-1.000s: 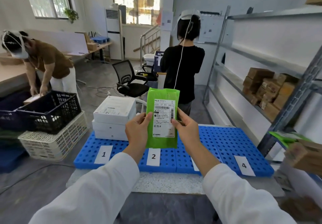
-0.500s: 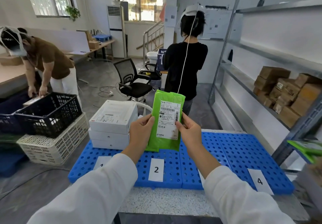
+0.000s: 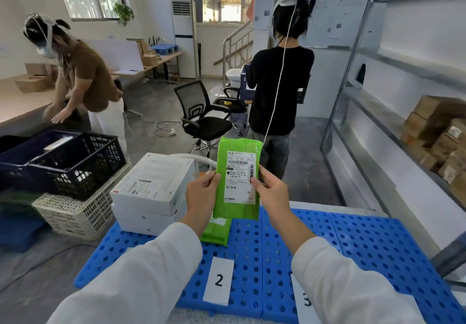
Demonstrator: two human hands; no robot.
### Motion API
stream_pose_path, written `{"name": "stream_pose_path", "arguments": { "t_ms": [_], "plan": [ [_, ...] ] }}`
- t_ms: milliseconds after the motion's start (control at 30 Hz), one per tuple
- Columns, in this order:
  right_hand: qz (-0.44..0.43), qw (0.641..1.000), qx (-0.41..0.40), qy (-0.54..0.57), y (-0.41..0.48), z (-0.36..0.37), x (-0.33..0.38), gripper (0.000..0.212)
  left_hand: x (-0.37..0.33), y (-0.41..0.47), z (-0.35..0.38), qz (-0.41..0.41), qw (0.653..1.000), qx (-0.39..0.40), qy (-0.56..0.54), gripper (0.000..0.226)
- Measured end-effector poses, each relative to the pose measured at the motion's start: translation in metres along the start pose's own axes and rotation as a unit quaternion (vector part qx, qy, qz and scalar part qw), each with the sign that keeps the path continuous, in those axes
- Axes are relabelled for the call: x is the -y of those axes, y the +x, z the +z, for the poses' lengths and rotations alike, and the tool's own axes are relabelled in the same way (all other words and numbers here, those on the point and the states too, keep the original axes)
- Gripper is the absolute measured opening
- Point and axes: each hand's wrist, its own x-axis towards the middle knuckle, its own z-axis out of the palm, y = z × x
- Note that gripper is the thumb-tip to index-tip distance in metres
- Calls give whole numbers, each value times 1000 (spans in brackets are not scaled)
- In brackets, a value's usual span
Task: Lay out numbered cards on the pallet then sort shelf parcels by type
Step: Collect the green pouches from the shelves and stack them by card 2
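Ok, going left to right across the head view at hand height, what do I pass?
Black crate → stacked white boxes → left hand → held green parcel → right hand → brown shelf cartons.

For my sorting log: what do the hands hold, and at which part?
A green parcel: left hand pinches its left edge, right hand its right edge.

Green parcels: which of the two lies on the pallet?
The lower green parcel, flat on the blue pallet behind card 2; the upper parcel is held by left hand and right hand.
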Motion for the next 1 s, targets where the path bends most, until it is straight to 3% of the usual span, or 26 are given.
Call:
{"name": "stream_pose_path", "arguments": {
  "t_ms": [633,833,1000],
  "plan": [
    [114,991,-18,-68,83,-2,-102,45,111,80,58,-147,988,25,37,26],
    [165,982,-25,-89,102,-7,-142,45,156,91,76,-195,978,49,54,13],
    [214,972,-33,-97,110,-2,-178,48,188,99,87,-221,970,55,83,27]
  ]
}}
